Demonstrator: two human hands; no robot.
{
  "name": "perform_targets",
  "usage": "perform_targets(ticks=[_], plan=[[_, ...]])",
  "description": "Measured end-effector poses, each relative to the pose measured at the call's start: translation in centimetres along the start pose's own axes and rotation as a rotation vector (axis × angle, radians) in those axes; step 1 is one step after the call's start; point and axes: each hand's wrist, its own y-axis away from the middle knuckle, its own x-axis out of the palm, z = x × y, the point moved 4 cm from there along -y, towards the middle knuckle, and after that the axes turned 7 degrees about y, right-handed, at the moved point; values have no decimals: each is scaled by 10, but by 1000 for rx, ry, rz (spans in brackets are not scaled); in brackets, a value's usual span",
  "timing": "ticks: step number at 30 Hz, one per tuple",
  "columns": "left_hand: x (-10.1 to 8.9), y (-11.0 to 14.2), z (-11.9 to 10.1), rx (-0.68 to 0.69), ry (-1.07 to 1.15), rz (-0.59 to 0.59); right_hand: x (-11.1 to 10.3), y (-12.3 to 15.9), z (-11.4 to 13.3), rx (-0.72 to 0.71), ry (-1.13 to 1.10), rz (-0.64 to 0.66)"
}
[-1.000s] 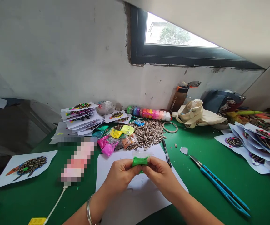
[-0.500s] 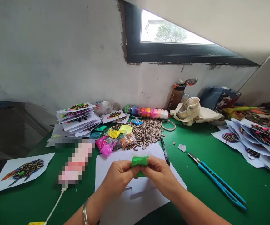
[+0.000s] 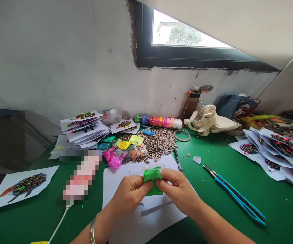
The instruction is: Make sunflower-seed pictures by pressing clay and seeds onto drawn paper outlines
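Observation:
Both my hands pinch a small clear bag of bright green clay [image 3: 152,179] above a stack of white paper [image 3: 141,217] on the green table [image 3: 225,210]. My left hand [image 3: 130,193] grips the bag's left side, fingers curled shut. My right hand [image 3: 178,191] grips its right side with thumb and fingers pressed together. A metal bangle sits on my left wrist. Beyond the paper lie a heap of striped sunflower seeds [image 3: 160,144] and several small bags of coloured clay [image 3: 122,150].
A blue utility knife [image 3: 235,195] lies to the right, a black pen [image 3: 177,160] beside the paper. Stacks of seed pictures sit at back left [image 3: 82,128] and far right [image 3: 276,149]. A row of clay pots [image 3: 159,121], tape ring [image 3: 182,135], bottle [image 3: 192,103] and cloth bag [image 3: 210,122] line the wall.
The green clay bag has turned in my fingers and shows more of its face now. My hands stay pinched on it. The view shifted slightly.

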Motion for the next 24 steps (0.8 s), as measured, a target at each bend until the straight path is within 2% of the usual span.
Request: perform_targets(ticks=[4, 7, 12, 16, 18, 21, 24], plan=[[0, 0, 1, 6, 59, 19, -2, 0, 4, -37, 59, -13], [-2, 1, -2, 34, -20, -25, -2, 0, 4, -3, 41, -6], [-1, 2, -5, 74, -97, -29, -3, 0, 1, 35, -1, 55], [3, 1, -2, 32, 38, 47, -5, 1, -1, 12, 25, -11], [2, 0, -1, 29, 70, 46, -3, 1, -2, 13, 3, -9], [-1, 1, -2, 78, -47, -17, 1, -1, -6, 55, -82, 48], [0, 1, -6, 129, -132, -10, 4, -2, -10, 104, -152, 97]])
